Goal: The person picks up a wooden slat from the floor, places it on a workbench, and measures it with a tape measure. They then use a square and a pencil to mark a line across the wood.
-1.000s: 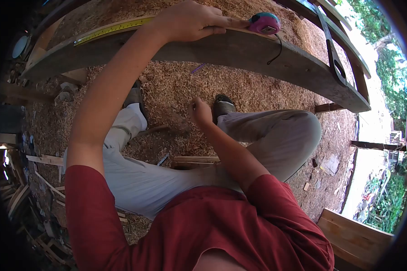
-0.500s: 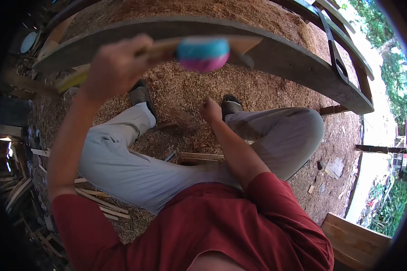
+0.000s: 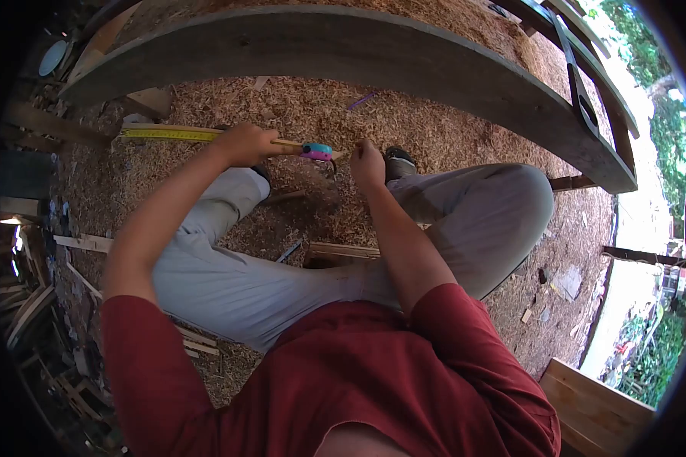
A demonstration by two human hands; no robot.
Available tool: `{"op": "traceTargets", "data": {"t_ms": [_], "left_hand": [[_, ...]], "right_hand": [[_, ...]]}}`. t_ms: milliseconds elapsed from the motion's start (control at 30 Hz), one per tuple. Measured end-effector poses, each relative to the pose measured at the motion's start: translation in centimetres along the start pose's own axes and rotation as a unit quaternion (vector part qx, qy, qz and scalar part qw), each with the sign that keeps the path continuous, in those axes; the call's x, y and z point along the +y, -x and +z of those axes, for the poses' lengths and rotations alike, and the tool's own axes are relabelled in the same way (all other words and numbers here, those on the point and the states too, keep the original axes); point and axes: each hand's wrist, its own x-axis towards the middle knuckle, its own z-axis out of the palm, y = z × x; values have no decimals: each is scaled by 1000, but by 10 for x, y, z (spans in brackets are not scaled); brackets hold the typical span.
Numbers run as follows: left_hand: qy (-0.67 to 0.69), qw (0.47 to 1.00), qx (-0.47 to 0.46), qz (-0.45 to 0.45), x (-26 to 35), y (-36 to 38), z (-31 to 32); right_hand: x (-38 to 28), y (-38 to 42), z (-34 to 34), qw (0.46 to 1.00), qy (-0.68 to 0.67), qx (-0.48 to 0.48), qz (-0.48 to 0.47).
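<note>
My left hand [image 3: 248, 145] is closed around a thin wooden strip [image 3: 286, 143] held over the floor between my legs. A tape measure [image 3: 316, 151] with a blue and pink case lies at the strip's right end. Its yellow blade [image 3: 171, 135] runs out leftward past my hand, along the strip. My right hand [image 3: 368, 164] is closed just right of the case, apart from it, with fingertips together. Whatever those fingers may hold is too small to make out.
A long grey plank [image 3: 320, 46] spans the area ahead. On its right lies a handsaw [image 3: 583, 107]. A thin purple stick [image 3: 361, 100] rests on wood shavings. Wooden offcuts [image 3: 198, 340] lie at left, and a wide board [image 3: 598, 400] stands at lower right.
My left hand has lowered the strip and tape measure from near the camera, down toward the floor. My right hand has shifted slightly right and up in view, nearer the case.
</note>
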Motion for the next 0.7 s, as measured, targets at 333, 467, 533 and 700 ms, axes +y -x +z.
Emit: {"op": "traceTargets", "data": {"t_ms": [333,467,533,700], "left_hand": [[84,980,-35,-177,2,-91,108],[122,982,7,-143,-17,-111,191],[118,982,-17,-144,-13,-112,186],[125,983,-55,-122,-18,-109,204]], "right_hand": [[21,-11,17,985,107,62,-118],[31,-20,33,984,123,43,-125],[33,-30,46,985,117,73,-106],[38,-62,70,985,130,69,-88]]}}
